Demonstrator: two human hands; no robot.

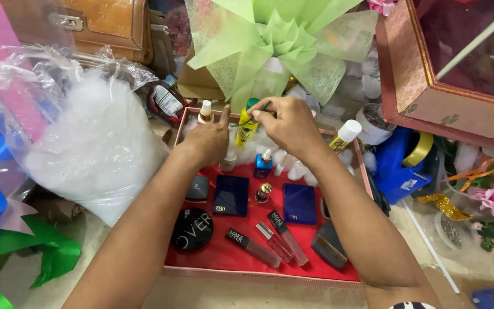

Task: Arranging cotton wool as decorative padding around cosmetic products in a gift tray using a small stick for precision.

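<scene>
**Arranging cosmetics in a red-lined gift tray**

Head view, looking down on both forearms. The right hand is closed in a pinch grip around the green cap of a yellow bottle, which stands upright at the far edge of the tray, bedded in white stuffing. The left hand rests just beside the bottle with the fingers loosely curled and the thumb raised; whether it grips anything cannot be told, as the palm faces away.

Already laid out on the red lining: two dark blue compacts, a round black case, three slim tubes lying side by side at an angle, a small blue bottle and a small gold-topped vial. A white-capped bottle stands at the far left corner and another white-capped bottle leans at the far right.

By this layout the front rows look settled, while the back row, where the yellow bottle is being seated, appears unfinished. A large green ribbon bow sits behind the tray, apart from it, and a clear bag of white stuffing lies to the left.
</scene>
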